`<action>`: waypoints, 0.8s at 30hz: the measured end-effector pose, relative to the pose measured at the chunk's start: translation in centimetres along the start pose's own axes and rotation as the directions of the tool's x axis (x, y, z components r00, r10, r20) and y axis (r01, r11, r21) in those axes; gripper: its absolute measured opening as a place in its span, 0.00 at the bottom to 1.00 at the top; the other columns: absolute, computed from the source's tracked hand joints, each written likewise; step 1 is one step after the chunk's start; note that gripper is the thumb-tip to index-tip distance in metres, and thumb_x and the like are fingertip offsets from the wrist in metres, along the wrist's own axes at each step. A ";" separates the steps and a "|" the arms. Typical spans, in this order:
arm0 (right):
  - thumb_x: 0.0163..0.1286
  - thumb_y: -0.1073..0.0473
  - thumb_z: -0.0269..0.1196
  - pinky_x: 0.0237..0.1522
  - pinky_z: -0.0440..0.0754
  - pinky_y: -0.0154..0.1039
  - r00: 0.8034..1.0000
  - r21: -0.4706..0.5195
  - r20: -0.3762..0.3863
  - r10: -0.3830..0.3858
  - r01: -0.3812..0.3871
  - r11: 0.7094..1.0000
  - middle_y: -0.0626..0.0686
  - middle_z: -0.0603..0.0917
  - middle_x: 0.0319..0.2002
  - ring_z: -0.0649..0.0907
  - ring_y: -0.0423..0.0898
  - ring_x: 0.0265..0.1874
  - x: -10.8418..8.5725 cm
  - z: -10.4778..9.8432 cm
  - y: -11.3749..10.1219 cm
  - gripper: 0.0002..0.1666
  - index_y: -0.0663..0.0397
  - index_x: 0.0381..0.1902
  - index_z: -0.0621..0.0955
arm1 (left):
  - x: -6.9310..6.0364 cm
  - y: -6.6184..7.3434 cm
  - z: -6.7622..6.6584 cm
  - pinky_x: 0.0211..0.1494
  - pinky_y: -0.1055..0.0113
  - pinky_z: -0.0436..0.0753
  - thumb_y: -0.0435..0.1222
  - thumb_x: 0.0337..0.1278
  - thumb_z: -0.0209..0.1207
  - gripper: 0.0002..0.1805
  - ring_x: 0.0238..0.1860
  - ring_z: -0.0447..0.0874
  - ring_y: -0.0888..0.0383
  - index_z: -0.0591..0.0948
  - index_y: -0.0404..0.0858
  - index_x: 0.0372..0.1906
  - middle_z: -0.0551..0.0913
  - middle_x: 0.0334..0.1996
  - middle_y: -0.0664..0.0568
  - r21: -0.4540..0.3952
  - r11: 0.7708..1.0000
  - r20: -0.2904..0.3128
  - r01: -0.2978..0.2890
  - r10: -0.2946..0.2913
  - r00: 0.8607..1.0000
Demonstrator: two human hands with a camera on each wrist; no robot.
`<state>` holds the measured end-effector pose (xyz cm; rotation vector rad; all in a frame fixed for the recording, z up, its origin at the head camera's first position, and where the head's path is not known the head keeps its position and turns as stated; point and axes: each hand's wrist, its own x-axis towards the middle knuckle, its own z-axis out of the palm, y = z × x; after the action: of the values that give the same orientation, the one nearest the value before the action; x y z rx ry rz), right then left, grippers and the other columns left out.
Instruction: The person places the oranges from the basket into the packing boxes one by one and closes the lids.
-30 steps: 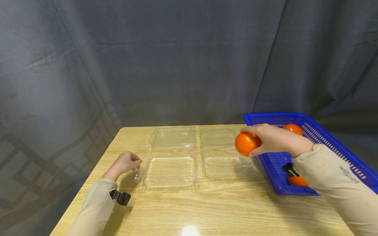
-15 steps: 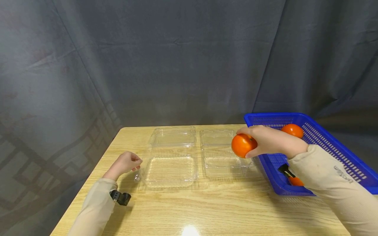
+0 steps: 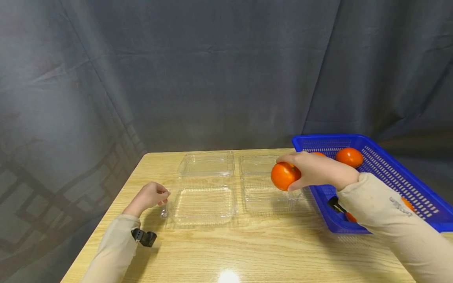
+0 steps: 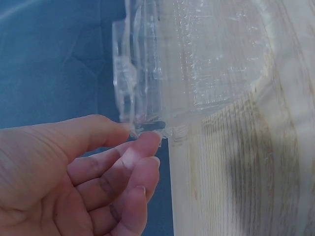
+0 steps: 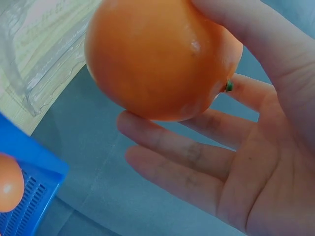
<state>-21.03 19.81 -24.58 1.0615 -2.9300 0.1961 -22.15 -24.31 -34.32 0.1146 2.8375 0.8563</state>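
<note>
My right hand (image 3: pixel 308 169) grips a round, glossy orange (image 3: pixel 284 176) and holds it over the right-hand clear plastic clamshell container (image 3: pixel 260 203). A small green stem end shows on the orange (image 5: pixel 162 59) in the right wrist view, where the thumb lies on one side and fingers on the other. At the left, my left hand (image 3: pixel 150 195) pinches the edge of a second open clamshell (image 3: pixel 205 206) between thumb and fingertips. Its plastic corner (image 4: pixel 147 98) appears close to the fingertips in the left wrist view; the exact contact is hard to make out through the clear plastic.
A blue slotted plastic basket (image 3: pixel 385 169) stands at the right edge of the table (image 3: pixel 212 251). Several oranges lie in it, one near the back (image 3: pixel 349 157); the right forearm hides part of it. A grey curtain (image 3: pixel 219 78) hangs behind the table.
My right hand has moved a little left with the orange, away from the basket. More of the basket's oranges show now. The left hand has stayed in place.
</note>
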 end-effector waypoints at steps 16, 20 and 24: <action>0.45 0.56 0.74 0.39 0.79 0.42 0.999 0.030 0.015 -0.052 0.052 0.998 0.53 0.84 0.43 0.81 0.45 0.36 1.3 0.4 -1.3 0.34 0.55 0.51 0.76 | -0.1 0.0 0.0 0.34 0.62 0.78 0.34 0.62 0.53 0.13 0.26 0.80 0.56 0.82 0.27 0.38 0.84 0.25 0.47 0.003 1.000 0.003 -0.002 0.002 1.000; 0.45 0.56 0.73 0.40 0.79 0.42 0.998 0.034 0.018 -0.057 0.057 0.998 0.52 0.84 0.42 0.81 0.44 0.36 1.5 0.6 -1.6 0.33 0.54 0.51 0.76 | -0.1 -0.1 0.0 0.34 0.62 0.78 0.34 0.62 0.53 0.13 0.25 0.79 0.57 0.82 0.27 0.38 0.84 0.24 0.47 0.002 1.000 0.002 -0.003 0.003 1.000; 0.45 0.56 0.74 0.41 0.79 0.43 0.997 0.023 0.015 -0.069 0.069 0.997 0.52 0.84 0.44 0.81 0.46 0.37 1.8 0.7 -1.9 0.34 0.55 0.51 0.76 | -0.1 -0.1 0.0 0.34 0.61 0.78 0.34 0.62 0.52 0.13 0.25 0.78 0.59 0.82 0.27 0.38 0.84 0.25 0.47 0.001 1.000 -0.002 -0.001 0.001 1.000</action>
<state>-21.18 17.18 -24.98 1.1706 -2.9058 0.2204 -22.08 -24.36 -34.39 0.1157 2.8401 0.8558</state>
